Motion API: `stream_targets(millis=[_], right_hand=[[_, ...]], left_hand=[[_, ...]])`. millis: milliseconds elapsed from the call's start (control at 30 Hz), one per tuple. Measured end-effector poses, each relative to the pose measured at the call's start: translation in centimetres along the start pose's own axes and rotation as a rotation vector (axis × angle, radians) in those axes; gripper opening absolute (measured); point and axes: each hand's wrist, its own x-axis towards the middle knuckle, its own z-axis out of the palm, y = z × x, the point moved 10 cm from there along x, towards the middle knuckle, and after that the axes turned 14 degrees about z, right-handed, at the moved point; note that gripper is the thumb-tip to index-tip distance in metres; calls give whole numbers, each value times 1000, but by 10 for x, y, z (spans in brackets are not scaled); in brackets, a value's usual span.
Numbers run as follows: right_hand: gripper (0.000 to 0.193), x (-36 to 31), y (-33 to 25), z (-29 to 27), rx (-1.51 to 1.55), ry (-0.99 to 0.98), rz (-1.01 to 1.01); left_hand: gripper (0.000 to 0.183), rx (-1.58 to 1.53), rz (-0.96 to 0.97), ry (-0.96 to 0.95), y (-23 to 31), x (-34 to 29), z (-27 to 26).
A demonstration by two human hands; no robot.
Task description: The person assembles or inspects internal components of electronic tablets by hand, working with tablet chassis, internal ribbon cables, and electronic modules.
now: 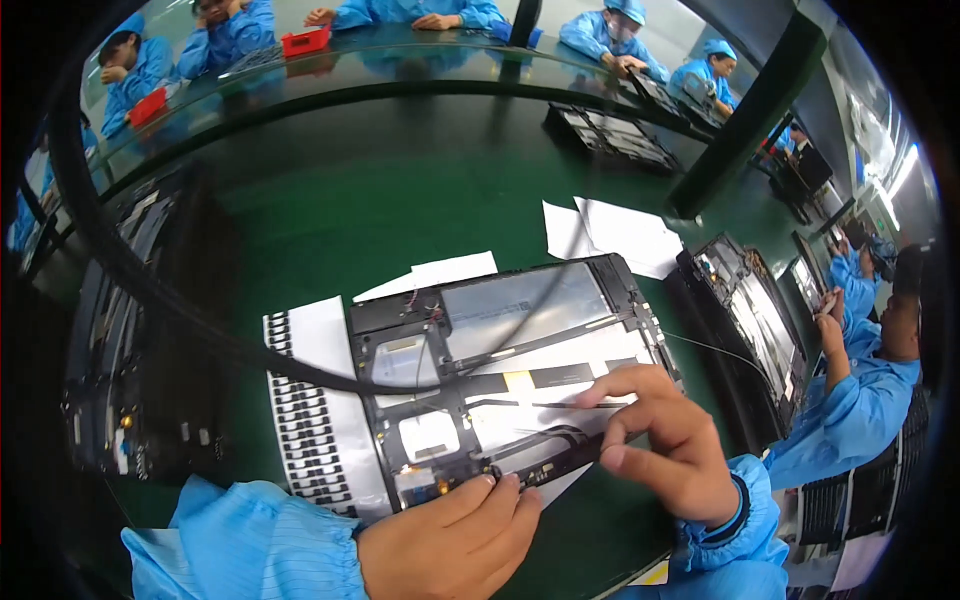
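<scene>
An opened tablet lies before me with its inside facing up. It has a black frame, a silver battery panel, flat cables and a small yellow tab. My left hand is at its near edge, fingers together and fingertips pressed on the frame; the thumb is hidden. Over the tablet's near right corner hovers my right hand, index finger and thumb curved and apart, with nothing visible between them. A white sheet with rows of small black pads sticks out from the tablet's left side.
Stacked tablet housings stand at left, another stack at right. White papers lie on the green table. A black cable loops across the view. Co-workers in blue sit beyond and at right; red trays lie near them.
</scene>
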Motion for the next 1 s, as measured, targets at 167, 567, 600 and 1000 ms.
stream_targets(millis=[167, 567, 600, 1000], right_hand=[[11, 8, 6, 22, -132, -79, -40], [9, 8, 6, 32, -184, -87, -17], [9, 8, 5, 32, -188, -87, -20], [9, 9, 2, 33, -220, -63, -34]], left_hand=[[22, -24, 35, 27, -9, -2, 7], [23, -95, -47, 2, -13, -5, 8], [23, -104, -56, 6, -12, -5, 7], [25, -103, -116, 67, -16, -3, 3]])
